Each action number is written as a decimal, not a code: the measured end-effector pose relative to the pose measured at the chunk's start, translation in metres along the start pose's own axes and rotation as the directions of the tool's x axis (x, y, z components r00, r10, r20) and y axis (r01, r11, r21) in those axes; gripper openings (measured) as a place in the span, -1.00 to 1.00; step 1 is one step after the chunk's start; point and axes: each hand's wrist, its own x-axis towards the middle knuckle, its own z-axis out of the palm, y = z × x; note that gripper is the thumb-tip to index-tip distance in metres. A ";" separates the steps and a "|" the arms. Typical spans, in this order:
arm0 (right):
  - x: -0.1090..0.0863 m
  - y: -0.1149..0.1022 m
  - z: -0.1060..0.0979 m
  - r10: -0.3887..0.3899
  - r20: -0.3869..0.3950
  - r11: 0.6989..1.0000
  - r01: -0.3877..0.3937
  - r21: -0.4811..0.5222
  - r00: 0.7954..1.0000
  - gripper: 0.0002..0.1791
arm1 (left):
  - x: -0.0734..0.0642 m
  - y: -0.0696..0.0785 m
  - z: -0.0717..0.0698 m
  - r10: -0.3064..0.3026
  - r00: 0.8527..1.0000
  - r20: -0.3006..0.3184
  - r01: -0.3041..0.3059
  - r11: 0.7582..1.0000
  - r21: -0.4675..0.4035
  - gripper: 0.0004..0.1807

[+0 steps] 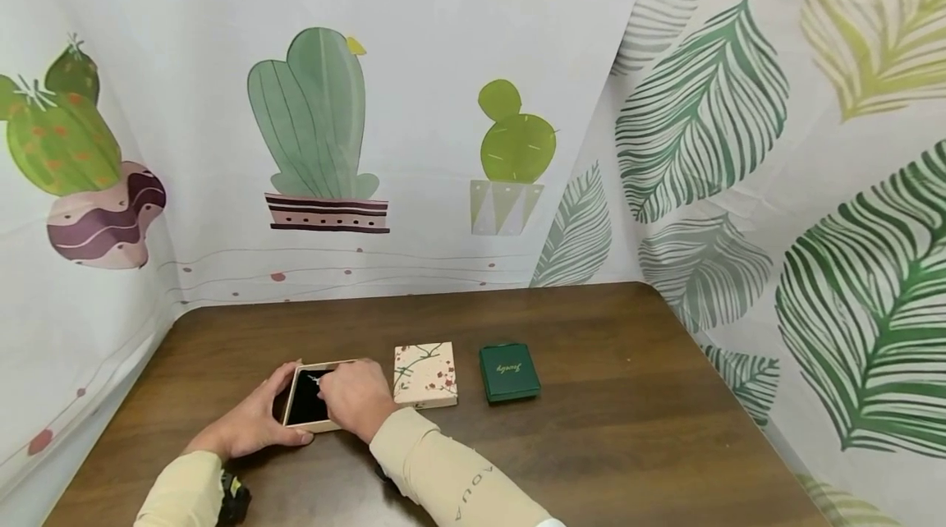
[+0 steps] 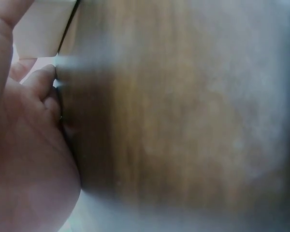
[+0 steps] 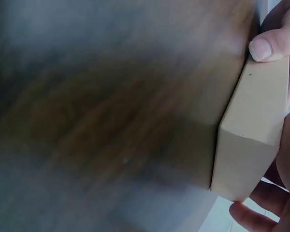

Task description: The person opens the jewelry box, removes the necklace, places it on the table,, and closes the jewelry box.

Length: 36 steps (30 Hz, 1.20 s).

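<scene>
On the left part of the table is an open cream box (image 1: 323, 426) with a black lining (image 1: 305, 405). My left hand (image 1: 254, 416) grips its left side, thumb along the front wall and fingers at the back corner. Over the box's right half, my right hand (image 1: 358, 397) has curled fingers and pinches a small silvery piece of jewelry (image 1: 314, 379) just above the lining. Its exact kind is too small to tell. In the right wrist view, the box's plain outer corner (image 3: 249, 137) stands between the left thumb (image 3: 270, 46) and the right fingers (image 3: 273, 193).
Right of the open box lies a square cream lid (image 1: 426, 373) printed with branches and red blossoms. Further right sits a small green box (image 1: 510, 372) with gold lettering. The brown wooden table (image 1: 591, 461) meets a patterned curtain (image 1: 436, 100) at its back edge.
</scene>
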 end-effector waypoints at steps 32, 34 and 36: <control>0.007 0.010 0.006 -0.067 -0.089 0.998 0.065 -0.025 0.994 -0.74 | 0.001 0.001 0.002 -0.003 1.000 -0.003 0.003 1.000 0.015 0.25; 0.005 0.011 0.007 -0.064 -0.133 0.998 0.064 -0.003 0.989 -0.78 | 0.001 0.000 0.002 -0.002 1.000 -0.004 0.002 1.000 0.011 0.25; 0.004 0.012 0.008 -0.059 -0.173 0.998 0.063 0.020 0.983 -0.83 | 0.001 -0.001 0.002 -0.006 1.000 -0.006 0.006 1.000 0.016 0.25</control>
